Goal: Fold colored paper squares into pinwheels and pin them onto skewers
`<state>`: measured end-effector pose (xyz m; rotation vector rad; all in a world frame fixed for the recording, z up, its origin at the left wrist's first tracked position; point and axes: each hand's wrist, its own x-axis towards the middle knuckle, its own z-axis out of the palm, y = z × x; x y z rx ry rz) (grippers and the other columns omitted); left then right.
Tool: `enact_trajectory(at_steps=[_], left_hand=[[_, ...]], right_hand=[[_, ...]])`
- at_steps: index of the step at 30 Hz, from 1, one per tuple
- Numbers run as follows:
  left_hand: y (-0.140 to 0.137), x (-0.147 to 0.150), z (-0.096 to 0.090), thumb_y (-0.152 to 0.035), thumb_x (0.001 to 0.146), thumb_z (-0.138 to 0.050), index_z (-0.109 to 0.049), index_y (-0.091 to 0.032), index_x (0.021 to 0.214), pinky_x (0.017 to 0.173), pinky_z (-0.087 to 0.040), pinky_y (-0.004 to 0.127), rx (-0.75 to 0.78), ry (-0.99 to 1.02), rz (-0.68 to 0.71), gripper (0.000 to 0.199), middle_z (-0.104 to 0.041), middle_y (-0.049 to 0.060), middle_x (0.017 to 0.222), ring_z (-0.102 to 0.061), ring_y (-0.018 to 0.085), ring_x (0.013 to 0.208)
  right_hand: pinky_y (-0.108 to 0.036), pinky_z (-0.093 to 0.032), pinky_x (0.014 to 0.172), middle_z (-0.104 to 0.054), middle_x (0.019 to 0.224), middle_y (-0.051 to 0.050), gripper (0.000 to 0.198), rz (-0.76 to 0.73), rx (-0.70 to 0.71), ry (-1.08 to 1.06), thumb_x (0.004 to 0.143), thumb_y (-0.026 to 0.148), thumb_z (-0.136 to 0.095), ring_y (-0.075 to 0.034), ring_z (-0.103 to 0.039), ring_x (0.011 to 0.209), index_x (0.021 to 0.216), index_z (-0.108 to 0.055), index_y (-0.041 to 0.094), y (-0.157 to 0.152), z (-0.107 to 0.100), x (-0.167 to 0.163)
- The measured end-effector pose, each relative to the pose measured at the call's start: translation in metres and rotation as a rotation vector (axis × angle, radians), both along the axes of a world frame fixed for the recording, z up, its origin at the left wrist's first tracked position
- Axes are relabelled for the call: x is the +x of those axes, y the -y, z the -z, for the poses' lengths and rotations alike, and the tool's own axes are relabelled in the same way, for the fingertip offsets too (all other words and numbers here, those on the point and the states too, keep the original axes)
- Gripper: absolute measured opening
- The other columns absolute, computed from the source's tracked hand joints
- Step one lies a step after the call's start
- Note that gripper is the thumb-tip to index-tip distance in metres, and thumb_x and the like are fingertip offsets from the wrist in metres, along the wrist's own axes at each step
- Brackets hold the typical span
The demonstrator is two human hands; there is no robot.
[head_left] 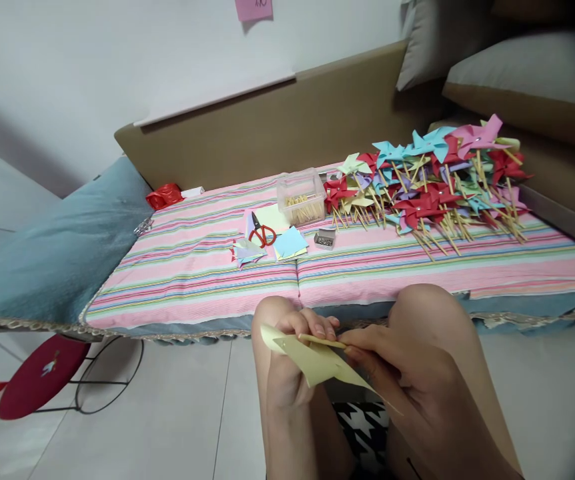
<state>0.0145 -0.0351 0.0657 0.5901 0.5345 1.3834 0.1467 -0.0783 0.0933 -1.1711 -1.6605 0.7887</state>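
My left hand is closed around a pale yellow paper pinwheel, its curled blades pointing left and down to the right. A thin wooden stick lies across the pinwheel, one end by the left fingers. My right hand pinches the other end of that stick between thumb and fingers. Whether the stick is joined to the paper is hidden. Both hands are above my knees. Beyond them on the striped cover lie a small open box of pins, blue and yellow paper squares and red-handled scissors.
A clear plastic box holds several wooden sticks. Finished colourful pinwheels are heaped at the right of the striped cover. Cut paper pieces lie left of the squares. A red bag sits farther left, and a dark red stool stands on the floor.
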Motion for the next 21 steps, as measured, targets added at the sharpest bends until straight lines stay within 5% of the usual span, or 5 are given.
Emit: enact_trajectory(at_steps=[21], left_hand=[[-0.0023, -0.0028, 0.0027, -0.030, 0.064, -0.080, -0.055, -0.019, 0.055, 0.079, -0.046, 0.027, 0.110, 0.110, 0.076, 0.028, -0.055, -0.005, 0.057, -0.054, 0.007, 0.055]], right_hand=[[-0.020, -0.044, 0.070, -0.064, 0.084, 0.003, 0.018, -0.026, -0.019, -0.002, 0.093, 0.017, -0.048, -0.010, -0.060, 0.079, 0.096, -0.063, 0.028, 0.0023, -0.0045, -0.0013]])
